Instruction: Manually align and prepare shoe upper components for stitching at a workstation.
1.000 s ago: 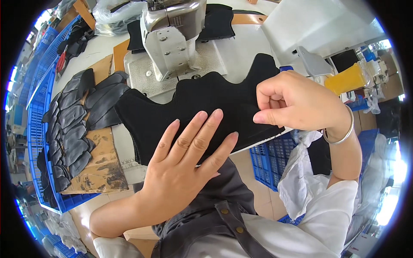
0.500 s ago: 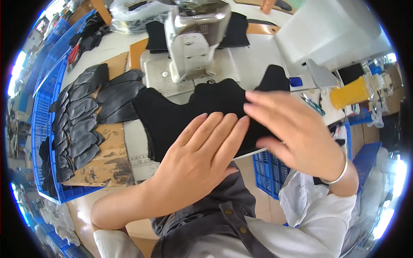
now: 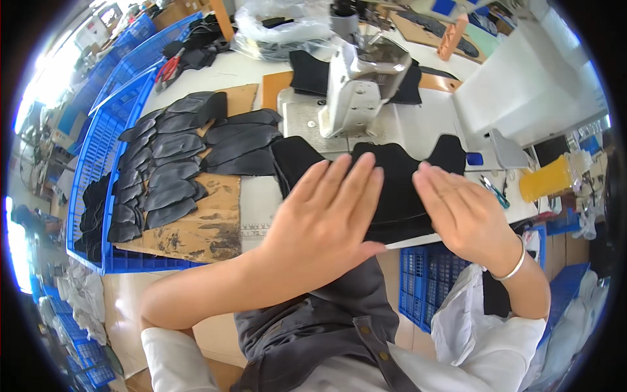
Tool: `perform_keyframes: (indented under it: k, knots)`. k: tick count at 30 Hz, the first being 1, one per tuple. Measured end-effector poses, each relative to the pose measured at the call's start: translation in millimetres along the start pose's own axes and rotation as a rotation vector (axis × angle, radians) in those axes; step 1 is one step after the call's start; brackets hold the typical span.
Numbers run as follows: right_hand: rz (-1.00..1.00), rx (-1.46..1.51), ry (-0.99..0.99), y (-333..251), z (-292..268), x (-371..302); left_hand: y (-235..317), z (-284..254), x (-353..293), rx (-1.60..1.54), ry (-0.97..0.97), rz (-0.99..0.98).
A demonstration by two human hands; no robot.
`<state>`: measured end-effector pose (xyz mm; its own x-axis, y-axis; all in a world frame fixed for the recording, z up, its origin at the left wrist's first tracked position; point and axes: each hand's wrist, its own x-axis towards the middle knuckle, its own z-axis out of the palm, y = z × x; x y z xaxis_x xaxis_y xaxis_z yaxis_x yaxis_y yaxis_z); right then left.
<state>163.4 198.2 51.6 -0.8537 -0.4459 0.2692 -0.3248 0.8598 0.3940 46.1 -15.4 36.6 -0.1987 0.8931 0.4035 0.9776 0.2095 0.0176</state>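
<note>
A black, curved-edged fabric piece (image 3: 400, 186) lies at the table's front edge, before the sewing machine (image 3: 356, 108). It looks layered along its near edge. My left hand (image 3: 326, 215) rests over its left half, palm down, fingers stretched and slightly spread. On its right part is my right hand (image 3: 467, 212), a bracelet at the wrist, fingers extended close together and the palm facing down. Neither hand grips anything. What lies beneath the palms is hidden.
Grey-black cut pieces (image 3: 173, 173) overlap in rows on a stained brown board (image 3: 219, 215) at left. Blue crates (image 3: 95, 170) stand beyond it and below the table at right. Scissors (image 3: 494, 191) and a yellow-filled container (image 3: 543, 179) sit at right.
My hands have moved apart, the right one now lying farther toward the fabric's right side. The whole view has shifted, so the table and machine appear farther right.
</note>
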Motion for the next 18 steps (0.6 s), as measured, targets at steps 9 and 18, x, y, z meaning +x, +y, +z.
perform_keyframes:
  k: [9,18]
  knots:
    - [0.235,0.368,0.085,-19.6,11.4,1.3,-83.9,-75.1,-42.8,0.234,0.101,-0.219]
    - [0.207,0.521,-0.116,-22.5,15.6,5.9,-202.6,50.3,79.0,0.44,0.403,0.044]
